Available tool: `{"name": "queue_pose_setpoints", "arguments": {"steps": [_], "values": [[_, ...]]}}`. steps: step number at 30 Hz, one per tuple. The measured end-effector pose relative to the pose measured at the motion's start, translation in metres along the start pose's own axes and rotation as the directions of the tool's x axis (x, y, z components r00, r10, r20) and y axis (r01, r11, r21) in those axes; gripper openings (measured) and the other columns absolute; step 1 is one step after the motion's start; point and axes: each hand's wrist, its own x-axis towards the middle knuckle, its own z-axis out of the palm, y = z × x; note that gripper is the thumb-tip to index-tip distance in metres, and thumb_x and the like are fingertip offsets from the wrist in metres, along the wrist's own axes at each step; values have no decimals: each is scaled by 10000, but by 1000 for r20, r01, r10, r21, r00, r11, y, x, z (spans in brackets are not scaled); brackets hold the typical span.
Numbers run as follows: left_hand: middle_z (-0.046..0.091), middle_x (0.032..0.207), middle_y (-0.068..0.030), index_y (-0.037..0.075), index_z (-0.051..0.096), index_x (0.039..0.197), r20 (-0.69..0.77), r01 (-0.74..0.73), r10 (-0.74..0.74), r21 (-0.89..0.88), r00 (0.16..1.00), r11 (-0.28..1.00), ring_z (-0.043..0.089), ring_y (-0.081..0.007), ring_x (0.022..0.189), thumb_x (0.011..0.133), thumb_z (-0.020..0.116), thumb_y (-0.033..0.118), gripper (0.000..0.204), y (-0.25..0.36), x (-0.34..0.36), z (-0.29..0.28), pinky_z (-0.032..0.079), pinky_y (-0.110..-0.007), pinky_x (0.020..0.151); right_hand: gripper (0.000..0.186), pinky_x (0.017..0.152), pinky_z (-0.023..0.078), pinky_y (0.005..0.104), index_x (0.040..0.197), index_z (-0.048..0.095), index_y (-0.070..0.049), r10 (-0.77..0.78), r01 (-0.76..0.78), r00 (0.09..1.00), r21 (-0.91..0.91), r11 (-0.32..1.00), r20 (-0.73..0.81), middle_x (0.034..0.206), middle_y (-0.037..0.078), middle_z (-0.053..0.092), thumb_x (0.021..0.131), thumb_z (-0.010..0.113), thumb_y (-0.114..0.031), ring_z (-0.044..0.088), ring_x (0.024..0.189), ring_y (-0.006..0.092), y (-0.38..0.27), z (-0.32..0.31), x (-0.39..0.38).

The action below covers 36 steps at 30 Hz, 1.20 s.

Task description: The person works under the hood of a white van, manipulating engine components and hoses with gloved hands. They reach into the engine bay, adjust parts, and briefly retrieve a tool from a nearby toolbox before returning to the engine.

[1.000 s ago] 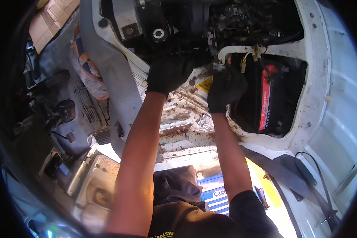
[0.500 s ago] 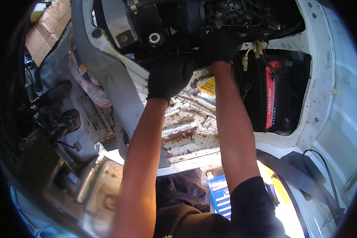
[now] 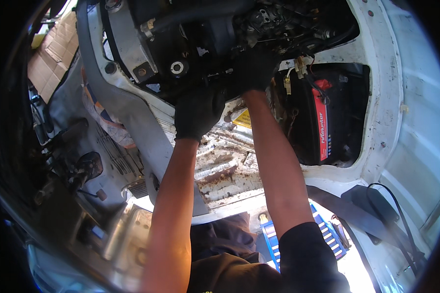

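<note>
Engine [image 3: 220, 31] at upper centre
Left hand [image 3: 199, 113] at its lower edge, right hand [image 3: 254, 71] just beside, higher; cannot tell whether either grips.

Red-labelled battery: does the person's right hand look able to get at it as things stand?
Probably yes: the gloved right hand is to the left of the red-labelled battery, which is largely uncovered, with only pale connectors and cables near its upper end.
</note>
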Motion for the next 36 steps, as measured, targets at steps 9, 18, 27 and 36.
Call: {"name": "queue_pose_setpoints", "arguments": {"steps": [9, 18, 27, 36], "values": [[742, 879, -128, 137, 776, 1029, 60, -31, 26, 80, 998, 996, 721, -354, 804, 1003, 671, 315, 208, -4, -3, 6, 584, -491, 721, 384, 917, 480, 531, 926, 785, -81, 52, 75, 922, 307, 949, -384, 1015, 152, 744, 946, 714, -458, 672, 1011, 396, 10, 3, -10], [720, 799, -122, 125, 757, 917, -114, -47, 57, 91, 992, 995, 713, -350, 731, 957, 723, 292, 175, -7, -5, 9, 586, -480, 687, 459, 1021, 539, 518, 1324, 691, -88, 145, 74, 873, 421, 904, -466, 1252, 213, 709, 939, 755, -329, 690, 1118, 413, 62, -37, 48], [692, 761, -145, 96, 724, 858, -70, -18, 20, 40, 997, 999, 695, -371, 696, 961, 714, 286, 216, -7, -2, 10, 570, -500, 652, 348, 951, 564, 483, 1235, 738, -120, -527, 538, 841, 283, 794, -120, 1178, 144, 733, 993, 713, -369, 698, 1029, 362, 153, -39, 186], [702, 858, -149, 76, 713, 934, -56, -25, 30, 80, 998, 996, 699, -378, 771, 955, 714, 277, 202, -12, -4, 11, 582, -499, 716, 362, 974, 562, 480, 1273, 727, -119, -578, 571, 810, 356, 740, -101, 1227, 150, 726, 994, 726, -350, 697, 1079, 366, 154, -35, 182]]}}
